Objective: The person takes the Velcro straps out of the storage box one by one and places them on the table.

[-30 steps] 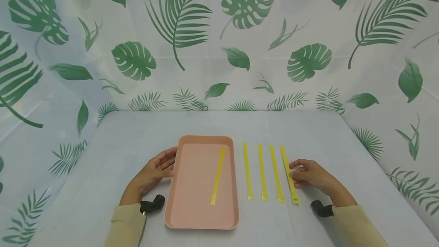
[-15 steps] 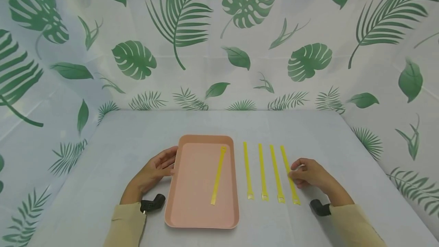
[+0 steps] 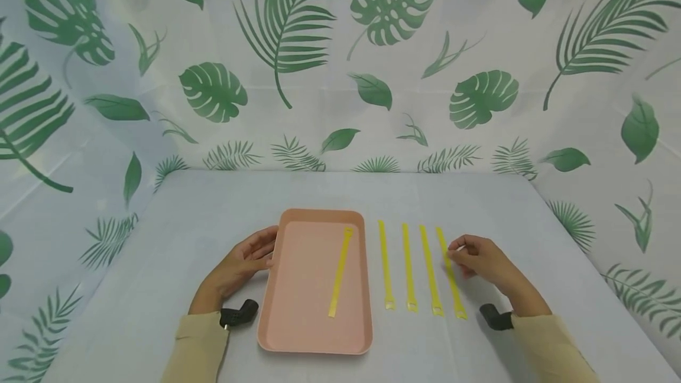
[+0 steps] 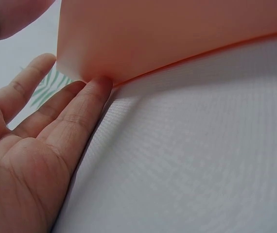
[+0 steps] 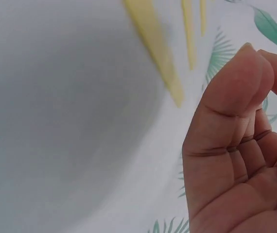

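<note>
My left hand point(image 3: 242, 265) rests against the left side of a pink tray point(image 3: 298, 288). In the left wrist view, nearly straight fingertips touch the outer wall of the tray point(image 4: 167, 34). A yellow cable tie point(image 3: 340, 270), a flat strip with a slotted end, lies inside the tray towards its right side. To the right of the tray, several more ties lie lengthwise in a row. Over the rightmost cable tie point(image 3: 453, 282) hovers my right hand point(image 3: 481, 259), its fingers loosely bent. The right wrist view shows thumb and forefinger close together, holding nothing, beside that tie point(image 5: 155, 48).
A pale cloth covers the table point(image 3: 213, 194). Behind it and at both sides hangs a white curtain point(image 3: 319, 93) printed with green leaves. Black wrist cameras point(image 3: 239, 314) sit at both cuffs.
My right hand has come off the rightmost cable tie and moved slightly away from me. The lower end of that tie has shifted a little to the right. My left hand stays at the tray.
</note>
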Demonstrator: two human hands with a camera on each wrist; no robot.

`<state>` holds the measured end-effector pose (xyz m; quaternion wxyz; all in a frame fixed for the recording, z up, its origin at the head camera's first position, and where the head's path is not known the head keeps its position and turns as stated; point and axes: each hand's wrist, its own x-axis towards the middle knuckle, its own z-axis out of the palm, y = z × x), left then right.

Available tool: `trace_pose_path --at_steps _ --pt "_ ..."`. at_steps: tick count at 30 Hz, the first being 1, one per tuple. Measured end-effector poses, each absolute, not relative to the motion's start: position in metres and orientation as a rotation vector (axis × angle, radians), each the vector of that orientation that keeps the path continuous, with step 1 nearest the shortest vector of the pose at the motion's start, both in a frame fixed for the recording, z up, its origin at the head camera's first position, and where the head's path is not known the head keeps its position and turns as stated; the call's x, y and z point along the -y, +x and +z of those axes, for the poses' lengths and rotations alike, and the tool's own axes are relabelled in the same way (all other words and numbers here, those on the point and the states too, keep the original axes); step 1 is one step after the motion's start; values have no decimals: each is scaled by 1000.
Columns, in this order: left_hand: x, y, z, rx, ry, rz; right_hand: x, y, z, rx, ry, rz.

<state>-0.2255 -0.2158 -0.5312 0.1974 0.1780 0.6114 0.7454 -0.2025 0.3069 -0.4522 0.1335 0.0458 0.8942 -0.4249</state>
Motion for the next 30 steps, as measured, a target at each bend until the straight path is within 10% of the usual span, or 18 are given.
trace_pose_path --at_steps 30 --pt "215 -228 -531 -1709 438 2093 -246 -227 -449 -2298 -357 -1591"
